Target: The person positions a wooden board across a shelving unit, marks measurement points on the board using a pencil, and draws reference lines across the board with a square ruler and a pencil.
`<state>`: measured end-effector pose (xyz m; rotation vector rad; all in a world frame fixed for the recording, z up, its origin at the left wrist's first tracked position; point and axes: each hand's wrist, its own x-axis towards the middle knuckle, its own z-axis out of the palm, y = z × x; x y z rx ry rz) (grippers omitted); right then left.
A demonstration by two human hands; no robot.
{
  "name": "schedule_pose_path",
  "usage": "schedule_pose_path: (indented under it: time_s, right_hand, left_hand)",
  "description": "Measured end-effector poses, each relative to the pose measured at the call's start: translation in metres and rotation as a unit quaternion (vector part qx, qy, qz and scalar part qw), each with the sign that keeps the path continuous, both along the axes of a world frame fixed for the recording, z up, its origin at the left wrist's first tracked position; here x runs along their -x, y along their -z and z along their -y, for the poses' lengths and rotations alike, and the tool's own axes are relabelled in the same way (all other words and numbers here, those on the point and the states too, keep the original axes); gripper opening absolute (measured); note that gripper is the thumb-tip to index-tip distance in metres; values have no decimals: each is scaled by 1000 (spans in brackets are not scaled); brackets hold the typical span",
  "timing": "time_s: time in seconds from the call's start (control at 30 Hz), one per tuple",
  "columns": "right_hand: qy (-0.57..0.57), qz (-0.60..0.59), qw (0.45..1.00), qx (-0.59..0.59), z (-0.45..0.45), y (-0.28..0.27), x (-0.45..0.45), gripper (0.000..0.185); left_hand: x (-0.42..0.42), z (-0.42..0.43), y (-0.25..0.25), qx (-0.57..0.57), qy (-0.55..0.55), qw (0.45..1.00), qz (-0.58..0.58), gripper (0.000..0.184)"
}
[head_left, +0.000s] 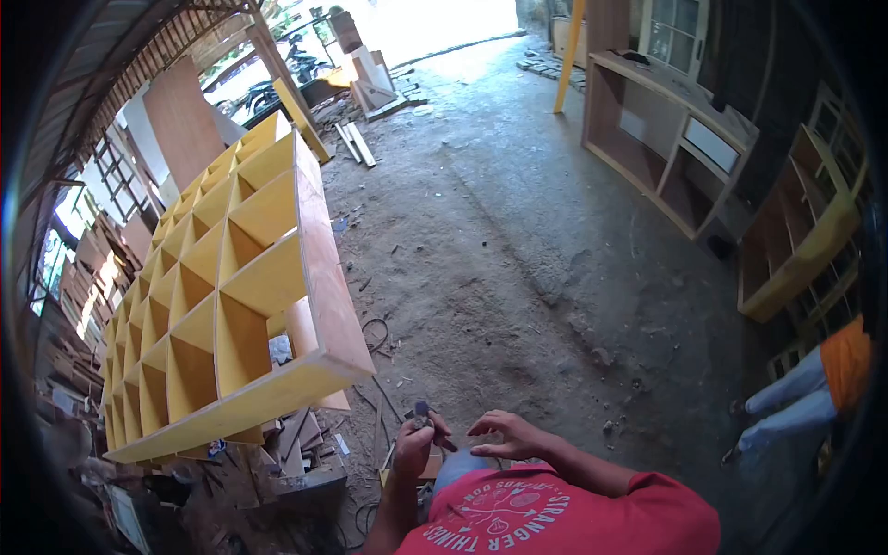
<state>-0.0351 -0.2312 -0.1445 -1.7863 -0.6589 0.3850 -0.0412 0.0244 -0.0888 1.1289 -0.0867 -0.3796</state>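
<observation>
My left hand [415, 448] is closed around a small dark object [422, 407], whose squarish grey-blue end sticks up above the thumb. Its kind is too small to tell. Over my thigh, my right hand [504, 435] is open, with fingers slightly bent and apart and nothing seen in them. Left of my hands stands a large yellow wooden grid shelf [217, 287] with many square compartments. Its plain plywood side [324, 250] faces me, near my left hand but not touching it.
Wood offcuts [301, 444] and a cable [375, 335] lie below the shelf. A wooden cabinet [647, 139] stands at the back right, and another shelf unit [795, 231] leans nearer. A person in an orange top [844, 365] is at the right edge. The floor [481, 277] is rough and dusty.
</observation>
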Motion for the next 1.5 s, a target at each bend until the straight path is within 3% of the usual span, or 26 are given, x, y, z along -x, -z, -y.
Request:
schedule_pose_path:
  time_s: [0.1, 0.13, 0.23, 0.43, 0.47, 0.53, 0.63, 0.77, 0.87, 1.1, 1.2, 1.3, 1.4, 1.5]
  right_hand:
    - [25, -9, 1000, 10, 9, 10, -60, 43]
    - [34, -18, 999, 18, 13, 9, -80, 41]
    - [38, -55, 997, 28, 37, -7, -164, 35]
    - [97, -93, 987, 88, 80, 28, -372, 29]
    - [122, -156, 976, 94, 89, 35, -408, 26]
    - [135, -133, 976, 105, 106, 17, -474, 24]
    - [172, -109, 975, 87, 133, -3, -566, 21]
    - [210, -112, 969, 61, 171, -32, -672, 21]
    - [231, -121, 965, 3, 210, -18, -759, 21]
    - [204, -106, 973, 17, 318, -35, -985, 19]
    - [229, -91, 969, -17, 384, -46, -1091, 19]
    - [258, -96, 961, -9, 443, -68, -1175, 19]
    - [284, -102, 952, -43, 487, -65, -1277, 18]
    - [293, -109, 947, -70, 525, -51, -1370, 18]
  left_hand:
    - [-54, -4, 15, -204, 51, 978, 20, 34]
    - [-70, 1, 25, -208, 41, 977, -28, 31]
    - [-127, 6, 95, -289, 28, 957, -16, 29]
    - [-294, 22, 180, -276, -10, 958, -78, 26]
    - [-326, 25, 184, -293, -22, 951, -92, 26]
    - [-393, 32, 157, -314, -35, 942, -110, 29]
    - [-500, 33, 156, -411, -56, 906, -88, 31]
    - [-639, 49, 83, -412, -29, 909, -54, 32]
    - [-740, 89, 63, -393, -34, 918, -48, 28]
    - [-977, 249, 78, -335, 13, 941, -43, 27]
    - [-1067, 322, 51, -325, 57, 944, 24, 28]
    - [-1150, 368, 23, -289, 103, 952, -4, 29]
    - [-1241, 401, 1, -302, 79, 950, -13, 35]
    - [-1326, 419, 36, -343, 56, 937, -18, 34]
